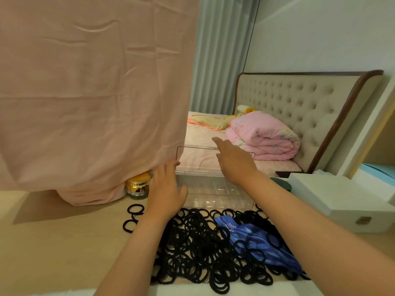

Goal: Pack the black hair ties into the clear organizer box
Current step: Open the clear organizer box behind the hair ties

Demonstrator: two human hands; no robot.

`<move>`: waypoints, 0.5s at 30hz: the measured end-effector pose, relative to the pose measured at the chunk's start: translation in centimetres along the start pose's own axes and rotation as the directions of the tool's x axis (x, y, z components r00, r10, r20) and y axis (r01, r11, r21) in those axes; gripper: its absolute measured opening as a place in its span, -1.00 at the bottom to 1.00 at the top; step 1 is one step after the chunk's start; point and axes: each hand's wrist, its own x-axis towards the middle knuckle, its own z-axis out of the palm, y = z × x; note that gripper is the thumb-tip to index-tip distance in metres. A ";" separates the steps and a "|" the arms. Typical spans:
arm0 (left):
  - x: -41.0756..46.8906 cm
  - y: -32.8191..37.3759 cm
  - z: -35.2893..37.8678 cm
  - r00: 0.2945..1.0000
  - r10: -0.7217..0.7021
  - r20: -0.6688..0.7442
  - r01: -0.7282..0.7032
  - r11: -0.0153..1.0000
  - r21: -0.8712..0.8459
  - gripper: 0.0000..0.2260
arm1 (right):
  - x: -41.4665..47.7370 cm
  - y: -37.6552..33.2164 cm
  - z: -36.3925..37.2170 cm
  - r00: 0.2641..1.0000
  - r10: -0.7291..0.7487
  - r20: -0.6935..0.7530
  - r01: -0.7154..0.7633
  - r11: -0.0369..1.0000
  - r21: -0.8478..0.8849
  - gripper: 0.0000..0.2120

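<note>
A big heap of black hair ties (201, 251) lies on the beige table in front of me, with a few loose ones (133, 216) off to the left. Behind the heap stands the clear organizer box (222, 193), its lid (198, 159) raised upright. My left hand (166, 189) is at the box's left side with fingers extended, touching its edge. My right hand (233, 161) reaches over the box with straight fingers against the raised lid. Neither hand holds a hair tie.
A blue shiny pouch (258, 240) lies on the heap at the right. A white case (339, 199) stands right of the box, with a dark green round thing (280, 182) beside it. A gold-lidded jar (137, 188) and hanging pink cloth (89, 92) are at left.
</note>
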 end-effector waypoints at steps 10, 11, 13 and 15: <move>1.2 -0.5 0.5 0.962 0.005 0.273 -0.058 0.981 0.185 -0.57 | 2.3 -0.3 3.8 0.974 0.072 0.216 -0.086 0.995 0.055 -0.19; 1.1 -0.3 0.6 0.964 0.009 0.266 -0.065 0.977 0.201 -0.56 | 2.4 -0.4 4.1 0.969 0.070 0.238 -0.086 0.995 0.056 -0.20; 1.0 -0.1 0.7 0.967 0.013 0.254 -0.071 0.973 0.219 -0.55 | 2.3 -0.6 4.6 0.957 0.065 0.281 -0.100 0.989 0.111 -0.27; 1.0 0.1 0.5 0.967 0.010 0.256 -0.069 0.972 0.225 -0.54 | 2.3 -0.8 5.0 0.949 0.078 0.306 -0.134 0.977 0.167 -0.38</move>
